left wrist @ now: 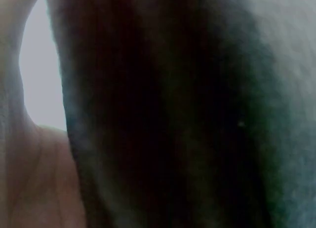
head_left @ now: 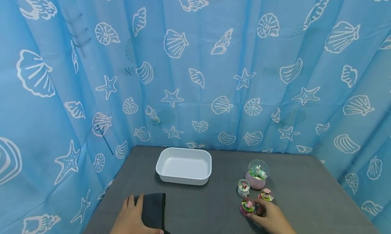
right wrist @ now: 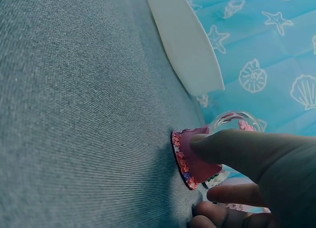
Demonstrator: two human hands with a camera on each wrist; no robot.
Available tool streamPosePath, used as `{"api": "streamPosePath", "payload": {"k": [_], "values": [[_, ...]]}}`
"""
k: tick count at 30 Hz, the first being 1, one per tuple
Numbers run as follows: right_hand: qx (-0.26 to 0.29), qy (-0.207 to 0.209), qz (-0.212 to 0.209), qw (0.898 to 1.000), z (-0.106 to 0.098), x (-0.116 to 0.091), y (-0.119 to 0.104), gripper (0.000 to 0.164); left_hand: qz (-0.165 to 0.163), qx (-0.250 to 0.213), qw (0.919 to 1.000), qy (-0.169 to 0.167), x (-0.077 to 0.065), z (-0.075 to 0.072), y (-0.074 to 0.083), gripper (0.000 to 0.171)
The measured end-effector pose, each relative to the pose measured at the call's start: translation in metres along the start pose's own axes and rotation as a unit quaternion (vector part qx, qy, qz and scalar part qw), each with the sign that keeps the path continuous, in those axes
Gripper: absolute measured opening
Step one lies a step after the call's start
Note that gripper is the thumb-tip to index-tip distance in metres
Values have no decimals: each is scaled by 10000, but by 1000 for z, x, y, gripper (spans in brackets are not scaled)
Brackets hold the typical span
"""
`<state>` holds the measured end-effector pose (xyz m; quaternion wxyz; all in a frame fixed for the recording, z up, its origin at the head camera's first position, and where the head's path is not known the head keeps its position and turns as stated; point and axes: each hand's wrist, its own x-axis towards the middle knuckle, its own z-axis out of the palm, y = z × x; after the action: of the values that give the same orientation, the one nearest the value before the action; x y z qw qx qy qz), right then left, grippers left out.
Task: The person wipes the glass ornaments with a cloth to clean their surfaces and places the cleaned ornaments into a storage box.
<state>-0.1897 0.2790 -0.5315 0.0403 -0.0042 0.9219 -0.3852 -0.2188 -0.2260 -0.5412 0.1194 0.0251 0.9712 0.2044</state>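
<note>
My right hand (head_left: 272, 216) pinches a small snow globe (head_left: 246, 207) with a pink base. In the right wrist view the thumb lies across the pink base (right wrist: 190, 159), which has tiny flowers round its rim. Close by stand a small white-based snow globe (head_left: 243, 189), a larger pink-based one (head_left: 256, 179) and another small one (head_left: 266, 194), partly behind the hand. At the lower left, my left hand (head_left: 129, 218) holds a dark grey folded cloth (head_left: 153, 210). This cloth fills most of the left wrist view, dark and blurred, beside the palm (left wrist: 44, 183).
A white rectangular tub (head_left: 184, 182) stands at the back of the grey-covered table (head_left: 201, 207), left of the snow globes. Behind and at both sides hangs a blue curtain (head_left: 195, 57) with white shells and starfish.
</note>
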Motion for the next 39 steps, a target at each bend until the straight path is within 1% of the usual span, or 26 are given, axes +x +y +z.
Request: {"api": "streamPosePath", "payload": {"k": [7,11,15,22,28,34,39], "values": [[71,43,26,10000,2,3,3,50,-111,15,9999,-81,1,-1,2,143],[75,91,63,9999,2,3,2,49,-120,-24,9999,-101,1,-1,2,143],[88,108,-97,9999,3,3,1,46,-123,-7,9999,-49,0,0,2,143],[210,-11,-341,9992,3,2,4,42,-194,175,9997,27,-1,2,5,139],[151,99,-415,9990,3,2,5,37,-240,321,9992,2,-3,0,10,137],[127,69,-391,9991,3,4,5,37,-303,313,9990,-69,-5,0,16,138],[200,-20,-433,9989,4,6,6,43,-230,248,9994,-31,-6,0,20,134]]}}
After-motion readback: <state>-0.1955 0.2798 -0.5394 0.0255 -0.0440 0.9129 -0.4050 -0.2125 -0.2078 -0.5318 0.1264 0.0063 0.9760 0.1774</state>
